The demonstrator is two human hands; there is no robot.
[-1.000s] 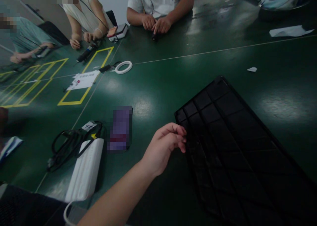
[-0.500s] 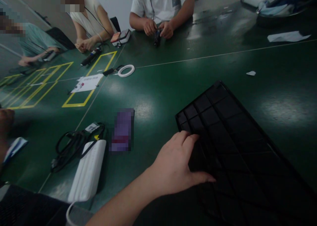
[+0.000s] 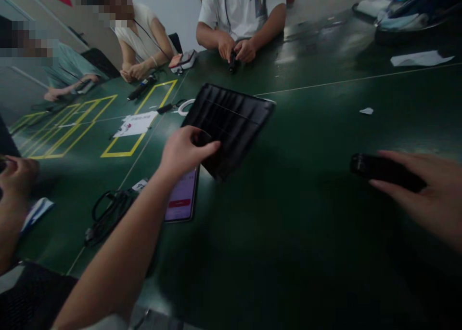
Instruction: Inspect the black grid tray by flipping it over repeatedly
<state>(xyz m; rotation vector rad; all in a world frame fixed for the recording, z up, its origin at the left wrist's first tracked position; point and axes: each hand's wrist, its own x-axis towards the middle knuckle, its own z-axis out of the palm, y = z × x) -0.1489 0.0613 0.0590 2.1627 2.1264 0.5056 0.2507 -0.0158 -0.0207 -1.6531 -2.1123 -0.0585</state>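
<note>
My left hand (image 3: 186,151) grips the near edge of a black divided tray (image 3: 231,113), thumb on one side and fingers on the other. The tray is tilted and raised above the green table, over the far end of a phone (image 3: 182,195) with a lit screen. On the right, my right hand (image 3: 429,190) is closed around a dark elongated object (image 3: 382,168) with a rounded end. Its exact kind is too dark to tell. Part of that object is hidden in my palm.
A coiled black cable (image 3: 111,214) lies left of my forearm. Beyond it are a paper sheet (image 3: 135,124), yellow tape outlines (image 3: 117,154) and a white ring (image 3: 183,108) partly behind the tray. Several people sit around the table (image 3: 288,253); a co-worker's hand (image 3: 19,176) is at the left.
My left hand has lifted the tray and carried it left and away from me. My right hand has come into view with the dark object. My forearm now covers the white power strip.
</note>
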